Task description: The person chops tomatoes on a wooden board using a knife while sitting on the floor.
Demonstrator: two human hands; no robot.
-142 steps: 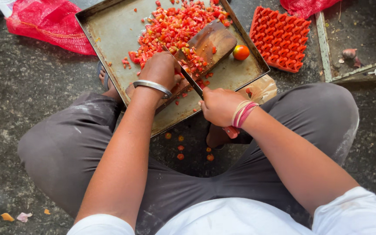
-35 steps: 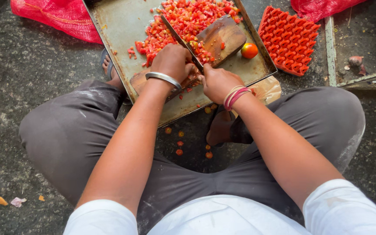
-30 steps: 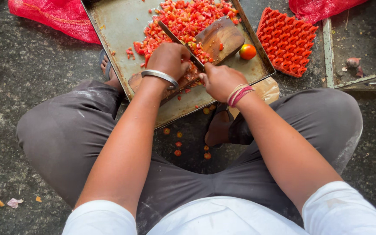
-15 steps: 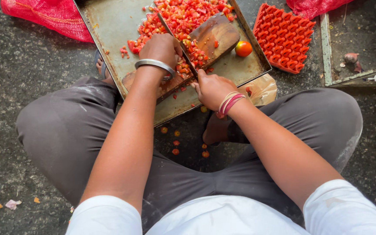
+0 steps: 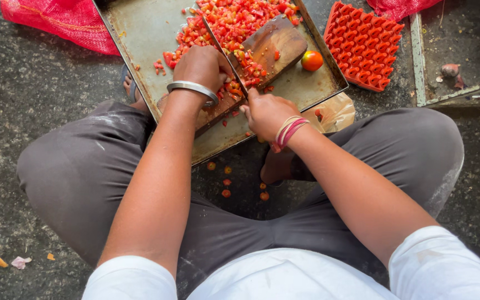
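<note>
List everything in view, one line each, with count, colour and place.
metal tray: one, grey, on the ground ahead
chopping board: one, brown, in the tray
chopped tomato: a heap, red, on board and tray
whole tomato: one, red-orange, in the tray
moulded tray: one, red, right of the metal tray
mesh sack: one, red, upper left
knife: one, dark, across the board
left hand: on the tomato
right hand: grip on the knife
</note>
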